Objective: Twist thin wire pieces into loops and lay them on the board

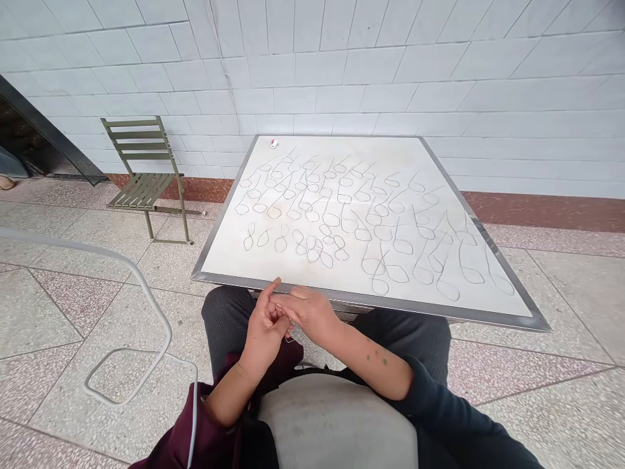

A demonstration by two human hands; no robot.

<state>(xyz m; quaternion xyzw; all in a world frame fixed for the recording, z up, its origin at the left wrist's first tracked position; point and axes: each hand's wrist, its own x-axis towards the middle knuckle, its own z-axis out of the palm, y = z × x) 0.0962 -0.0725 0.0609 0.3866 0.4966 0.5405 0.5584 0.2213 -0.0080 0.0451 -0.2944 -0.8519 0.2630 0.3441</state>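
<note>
Just in front of the table's near edge, my left hand (pixel 266 322) and my right hand (pixel 310 314) meet over my lap. Their fingertips are pinched together, and a small curve of thin wire (pixel 289 339) shows beneath them. Most of that wire is hidden by my fingers. On the white tabletop (pixel 234 251) lie many thin wire loops. Those with long tails, such as one wire loop (pixel 448 291), spread over the back and right. Smaller twisted loops, one a figure-eight wire (pixel 248 242), lie at the front left.
A small white and red item (pixel 274 144) sits at the table's far left corner. A slatted folding chair (pixel 146 189) stands left by the tiled wall (pixel 317 98). A grey cable or hose (pixel 141 280) curves across on my left side.
</note>
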